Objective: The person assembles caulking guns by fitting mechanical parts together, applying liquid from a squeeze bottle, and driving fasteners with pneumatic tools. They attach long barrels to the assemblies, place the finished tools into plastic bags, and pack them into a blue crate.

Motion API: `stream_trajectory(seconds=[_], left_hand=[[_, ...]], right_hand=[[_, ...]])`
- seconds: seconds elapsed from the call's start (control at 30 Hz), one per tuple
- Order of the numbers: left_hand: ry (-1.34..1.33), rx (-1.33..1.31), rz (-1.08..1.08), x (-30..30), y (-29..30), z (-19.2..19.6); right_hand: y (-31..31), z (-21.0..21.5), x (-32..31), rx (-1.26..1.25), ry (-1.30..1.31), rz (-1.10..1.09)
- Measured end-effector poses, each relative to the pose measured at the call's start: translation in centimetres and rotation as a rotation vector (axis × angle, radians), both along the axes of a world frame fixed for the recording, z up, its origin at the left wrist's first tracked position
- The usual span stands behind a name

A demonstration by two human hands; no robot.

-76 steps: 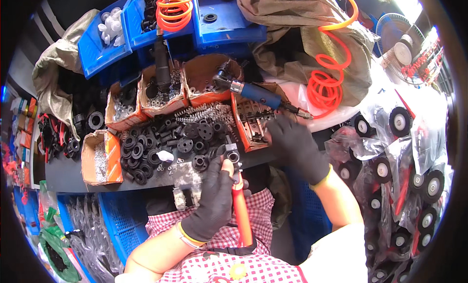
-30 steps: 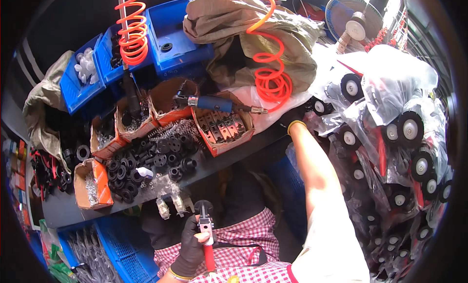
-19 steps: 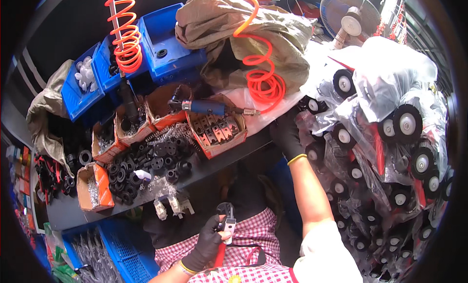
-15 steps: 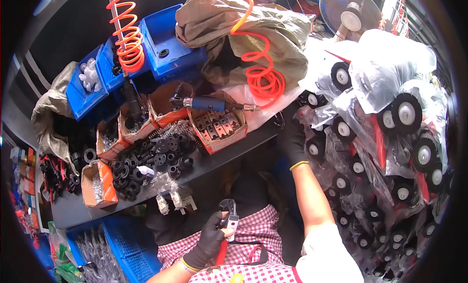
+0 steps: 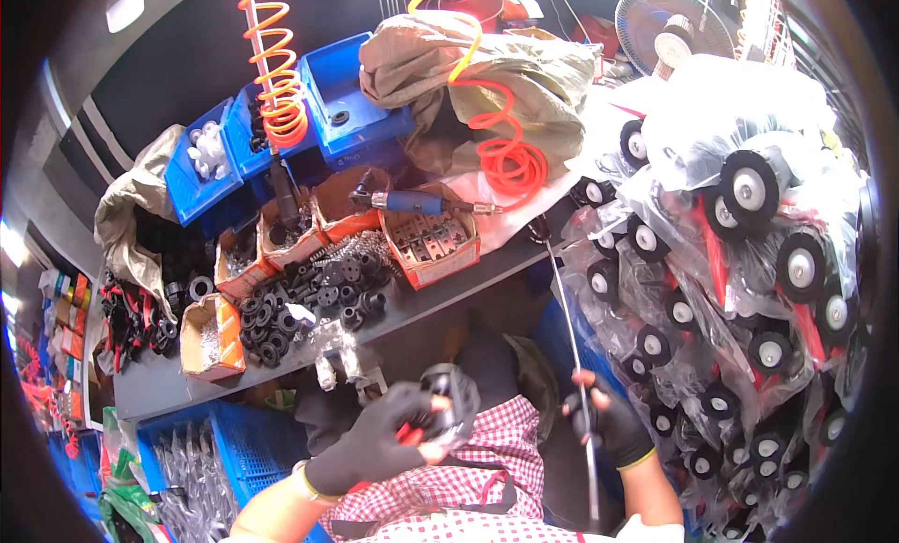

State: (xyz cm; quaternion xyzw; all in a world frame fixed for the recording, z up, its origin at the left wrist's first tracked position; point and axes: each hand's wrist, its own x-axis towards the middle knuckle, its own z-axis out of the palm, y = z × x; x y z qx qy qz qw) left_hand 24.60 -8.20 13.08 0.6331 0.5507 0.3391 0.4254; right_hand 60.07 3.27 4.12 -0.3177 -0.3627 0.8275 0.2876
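Observation:
My left hand [image 5: 370, 447] is closed around a part with a rounded black end [image 5: 453, 403] and a bit of red at the palm. It is held over my lap, and motion blur hides its exact kind. At the right, my right hand [image 5: 611, 419] grips a long, thin metal rod [image 5: 567, 328]. The rod stands slanted, its black upper end [image 5: 538, 228] by the bench edge and its lower end beside my lap. Both hands wear black fingerless gloves. A checked red-and-white apron [image 5: 496, 449] covers my lap.
The dark bench [image 5: 169, 393] carries loose black plastic parts [image 5: 272, 318], a carton of metal pieces [image 5: 431, 239], a blue air tool [image 5: 412, 202] and blue bins [image 5: 342, 103]. Plastic-wrapped wheeled items [image 5: 712, 309] are piled at the right. A blue crate [image 5: 253, 440] stands below the bench.
My right hand has come back from the bench's right end toward my lap, bringing the long rod. My left hand has risen slightly with its part, now turned. The view has shifted a little.

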Motion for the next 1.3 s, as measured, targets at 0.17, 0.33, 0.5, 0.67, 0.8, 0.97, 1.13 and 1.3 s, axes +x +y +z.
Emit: stream_trajectory(seconds=[0.17, 0.33, 0.5, 0.67, 0.8, 0.97, 1.13, 1.3], left_hand=[[-0.56, 0.024, 0.385, 1.0, 6.7, 0.8], [-0.581, 0.141, 0.593, -2.6, 7.7, 1.4], [-0.564, 0.332, 0.726, -6.8, 6.3, 2.5], [-0.515, 0.458, 0.814, -12.0, 4.2, 2.7], [0.139, 0.768, 0.929, -17.8, 3.1, 4.5], [0.549, 0.938, 0.694, -22.4, 3.3, 10.6], [0.277, 0.72, 0.742, -25.3, 2.4, 6.8], [0.246, 0.626, 0.743, -26.3, 3.2, 5.7]], right_hand=[[-3.5, -0.6, -4.3, 0.487, -0.39, -0.104], [-5.3, 1.8, -8.2, 1.184, -0.366, 0.002], [-5.2, 3.0, -11.8, 1.292, -0.371, 0.183], [-3.7, 5.3, -16.3, 1.514, -0.383, 0.185], [-1.9, 7.2, -19.5, 1.28, -0.44, 0.376], [-1.1, 6.6, -30.0, 1.011, -0.149, 0.561], [10.2, 7.9, -41.6, 1.426, 0.046, 0.725], [24.5, 8.5, -53.8, 1.933, -1.107, 0.587]])
